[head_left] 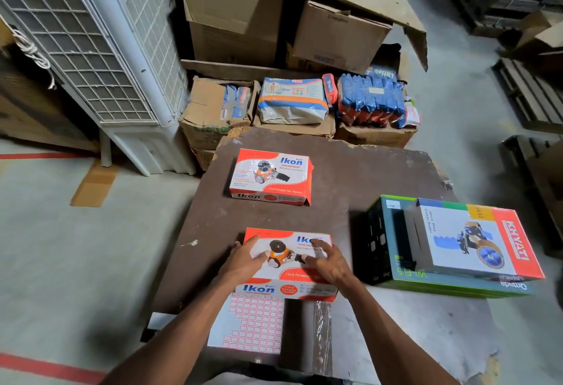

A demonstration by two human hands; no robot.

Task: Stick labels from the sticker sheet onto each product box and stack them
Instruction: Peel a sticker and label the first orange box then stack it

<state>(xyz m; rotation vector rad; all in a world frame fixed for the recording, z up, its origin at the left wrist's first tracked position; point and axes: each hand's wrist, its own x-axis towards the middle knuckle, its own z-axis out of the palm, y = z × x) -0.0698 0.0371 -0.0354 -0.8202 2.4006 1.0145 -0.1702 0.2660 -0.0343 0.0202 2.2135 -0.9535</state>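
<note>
Both forearms reach over the sticker sheet (253, 323) at the brown board's (380, 177) near edge. Left hand (243, 258) and right hand (327, 261) rest with relaxed, spread fingers on the near orange box (286, 266). Another orange box (271, 176) lies farther back; two stacked boxes (457, 247) crowd the right, bare board between.
</note>
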